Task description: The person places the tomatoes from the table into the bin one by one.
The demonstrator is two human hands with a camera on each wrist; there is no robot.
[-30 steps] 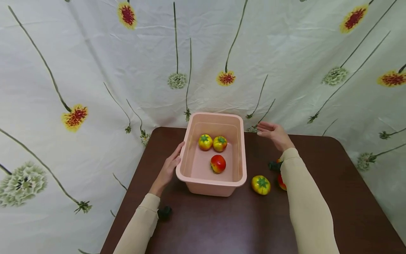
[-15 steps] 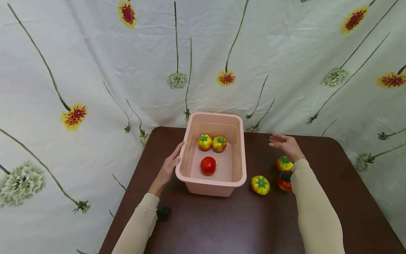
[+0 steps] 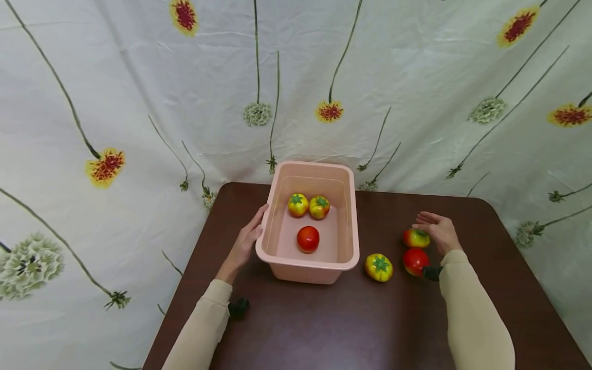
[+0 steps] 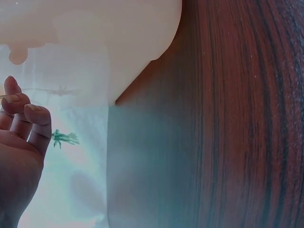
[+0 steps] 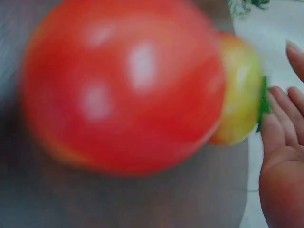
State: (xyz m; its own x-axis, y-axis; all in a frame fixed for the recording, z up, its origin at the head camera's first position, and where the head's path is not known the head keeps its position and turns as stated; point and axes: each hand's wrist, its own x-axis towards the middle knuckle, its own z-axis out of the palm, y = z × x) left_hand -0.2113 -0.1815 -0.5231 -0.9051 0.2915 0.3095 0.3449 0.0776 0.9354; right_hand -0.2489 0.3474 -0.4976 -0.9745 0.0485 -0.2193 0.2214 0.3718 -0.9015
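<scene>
From the head view, the right grip (image 3: 438,231) is wide, a yellow-red tomato (image 3: 413,239) just beside it at 8 o'clock, a red tomato (image 3: 414,261) at 7; the left grip (image 3: 242,249), fingers relaxed, meets the pink tub (image 3: 307,275) at its 9 o'clock side

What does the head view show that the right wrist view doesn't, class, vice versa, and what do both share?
Only head: the pink tub with three fruits, a yellow fruit near it, and the left hand. Only right wrist: the palm of the right hand. Both: that hand, a red fruit, a yellow-red fruit beside it, the table and white cloth.
</scene>
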